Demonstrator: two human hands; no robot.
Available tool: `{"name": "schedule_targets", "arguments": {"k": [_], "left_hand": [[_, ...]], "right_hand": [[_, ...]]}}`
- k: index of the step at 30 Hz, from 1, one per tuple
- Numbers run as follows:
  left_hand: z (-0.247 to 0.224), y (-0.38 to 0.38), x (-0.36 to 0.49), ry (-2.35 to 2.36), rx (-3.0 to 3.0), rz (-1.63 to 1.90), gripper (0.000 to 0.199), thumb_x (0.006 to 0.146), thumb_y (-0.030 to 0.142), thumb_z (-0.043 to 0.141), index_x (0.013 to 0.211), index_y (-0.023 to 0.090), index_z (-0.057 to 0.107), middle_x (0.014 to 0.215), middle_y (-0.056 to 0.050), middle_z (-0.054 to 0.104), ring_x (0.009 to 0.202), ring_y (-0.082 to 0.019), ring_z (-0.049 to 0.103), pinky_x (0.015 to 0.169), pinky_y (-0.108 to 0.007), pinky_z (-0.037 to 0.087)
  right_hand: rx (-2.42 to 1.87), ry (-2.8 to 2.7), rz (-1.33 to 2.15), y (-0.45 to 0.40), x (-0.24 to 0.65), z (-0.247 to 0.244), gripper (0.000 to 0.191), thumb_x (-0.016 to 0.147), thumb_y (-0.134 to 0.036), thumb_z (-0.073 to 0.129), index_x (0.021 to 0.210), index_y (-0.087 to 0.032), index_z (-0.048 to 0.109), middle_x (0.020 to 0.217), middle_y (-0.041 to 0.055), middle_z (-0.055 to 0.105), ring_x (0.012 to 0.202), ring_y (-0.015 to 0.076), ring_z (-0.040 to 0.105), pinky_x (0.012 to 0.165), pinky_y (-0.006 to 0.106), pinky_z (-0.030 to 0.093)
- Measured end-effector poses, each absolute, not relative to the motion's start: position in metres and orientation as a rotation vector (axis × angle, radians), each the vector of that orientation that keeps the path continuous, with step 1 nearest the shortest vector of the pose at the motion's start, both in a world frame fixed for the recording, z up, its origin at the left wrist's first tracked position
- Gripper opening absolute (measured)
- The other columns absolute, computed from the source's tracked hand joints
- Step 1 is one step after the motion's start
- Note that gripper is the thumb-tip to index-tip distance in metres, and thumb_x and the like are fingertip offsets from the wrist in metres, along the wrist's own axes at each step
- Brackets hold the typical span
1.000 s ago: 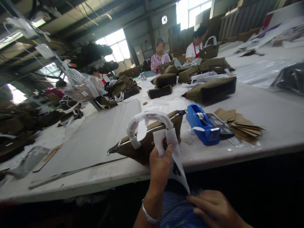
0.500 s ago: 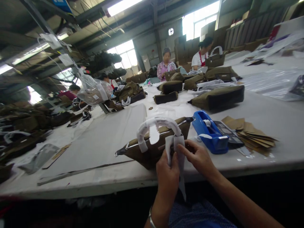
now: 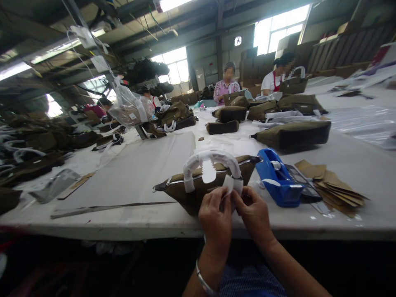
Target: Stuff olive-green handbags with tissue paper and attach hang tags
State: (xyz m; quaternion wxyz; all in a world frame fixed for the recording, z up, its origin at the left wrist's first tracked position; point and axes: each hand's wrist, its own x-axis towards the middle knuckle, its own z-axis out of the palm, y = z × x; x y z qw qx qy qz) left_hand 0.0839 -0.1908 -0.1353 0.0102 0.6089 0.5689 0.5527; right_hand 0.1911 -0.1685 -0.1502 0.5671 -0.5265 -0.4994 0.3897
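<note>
Centrally in the frame, an olive-brown fabric bag with a silver zip [image 3: 188,200] stands at the near edge of the white-covered table [image 3: 368,169], presumably for easy reach. Both hands meet at the right foot of its arched, white-wrapped handle [image 3: 192,165]: the left hand [image 3: 216,214], fingers bent, pinches a soft white sheet [image 3: 228,181]; the right hand [image 3: 256,212], nearly closed, pinches it opposite, seemingly for steadiness. Right of centre, a blue plastic tape dispenser [image 3: 283,183] sits just beside the bag, conveniently near.

A wall clock [image 3: 238,41] is hanging near a window [image 3: 280,27]; fluorescent tubes [image 3: 175,4] are glowing; a co-worker [image 3: 227,87] is wearing floral sleeves [image 3: 217,90].
</note>
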Motion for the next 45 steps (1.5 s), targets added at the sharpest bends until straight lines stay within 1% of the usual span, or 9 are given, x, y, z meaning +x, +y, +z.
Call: {"name": "schedule_targets", "arguments": {"k": [9,17,22,26,31,35,38,43,45], "left_hand": [[-0.142,-0.200,0.086,1.734,2.157,1.775,0.019,0.097,0.014,0.063,0.110,0.018,0.076,0.099,-0.006,0.081,0.088,-0.020,0.075,0.085,-0.031,0.060],[-0.136,-0.201,0.089,1.710,2.114,1.859,0.016,0.092,0.012,0.070,0.108,0.015,0.074,0.092,-0.003,0.081,0.079,-0.018,0.074,0.080,-0.029,0.060],[-0.139,-0.199,0.089,1.768,2.175,1.827,0.013,0.094,0.013,0.068,0.105,0.016,0.075,0.092,-0.004,0.081,0.079,-0.020,0.074,0.079,-0.031,0.060],[-0.144,-0.201,0.089,1.743,2.192,1.794,0.018,0.095,0.014,0.067,0.110,0.016,0.076,0.093,-0.007,0.082,0.082,-0.022,0.076,0.081,-0.033,0.060],[-0.134,-0.208,0.076,1.496,1.786,1.617,0.023,0.098,0.019,0.061,0.115,0.022,0.076,0.108,-0.005,0.081,0.098,-0.020,0.077,0.092,-0.029,0.059],[-0.121,-0.204,0.057,1.479,1.358,1.517,0.027,0.095,0.034,0.066,0.116,0.019,0.074,0.116,-0.009,0.078,0.109,-0.025,0.073,0.096,-0.032,0.057],[-0.115,-0.198,0.053,1.263,1.267,1.337,0.033,0.094,0.040,0.067,0.116,0.017,0.075,0.118,-0.010,0.078,0.113,-0.027,0.071,0.099,-0.033,0.055],[-0.118,-0.193,0.064,1.088,1.039,1.190,0.048,0.087,0.046,0.075,0.123,0.014,0.071,0.114,-0.013,0.078,0.095,-0.027,0.075,0.079,-0.031,0.058],[-0.121,-0.192,0.069,1.054,0.945,1.163,0.053,0.083,0.045,0.079,0.124,0.013,0.069,0.115,-0.015,0.077,0.095,-0.028,0.075,0.078,-0.030,0.058]], "right_hand": [[-1.147,-1.088,0.954,-0.172,0.187,-0.155,0.043,0.081,-0.062,0.072,0.080,-0.019,0.066,0.061,0.0011,0.065,0.055,0.0176,0.061,0.054,0.028,0.052],[-1.147,-1.046,0.834,-0.169,0.180,-0.155,0.047,0.086,-0.061,0.069,0.069,-0.018,0.064,0.059,-0.0007,0.060,0.052,0.0123,0.054,0.051,0.023,0.046],[-1.160,-1.088,0.820,-0.169,0.182,-0.161,0.047,0.089,-0.062,0.065,0.072,-0.018,0.065,0.063,0.0000,0.061,0.057,0.0139,0.057,0.056,0.025,0.049],[-1.138,-1.180,0.796,-0.169,0.189,-0.158,0.045,0.089,-0.061,0.065,0.075,-0.018,0.066,0.066,0.0005,0.062,0.060,0.0143,0.057,0.059,0.025,0.049],[-1.145,-1.161,0.952,-0.163,0.198,-0.152,0.041,0.087,-0.058,0.070,0.077,-0.018,0.066,0.057,-0.0032,0.055,0.052,0.0123,0.052,0.051,0.024,0.043],[-1.116,-1.146,1.059,-0.161,0.199,-0.151,0.044,0.087,-0.060,0.070,0.074,-0.017,0.067,0.052,-0.0036,0.051,0.049,0.0110,0.048,0.049,0.023,0.040],[-1.095,-1.119,1.084,-0.162,0.198,-0.151,0.044,0.086,-0.059,0.071,0.073,-0.018,0.066,0.052,-0.0036,0.051,0.049,0.0101,0.048,0.049,0.022,0.039],[-1.089,-1.119,1.056,-0.161,0.200,-0.148,0.042,0.086,-0.058,0.072,0.075,-0.017,0.069,0.052,-0.0044,0.049,0.047,0.0091,0.047,0.048,0.021,0.039],[-1.087,-1.118,1.037,-0.162,0.200,-0.145,0.041,0.086,-0.057,0.072,0.075,-0.017,0.070,0.054,-0.0043,0.049,0.047,0.0088,0.046,0.045,0.021,0.038]]}}
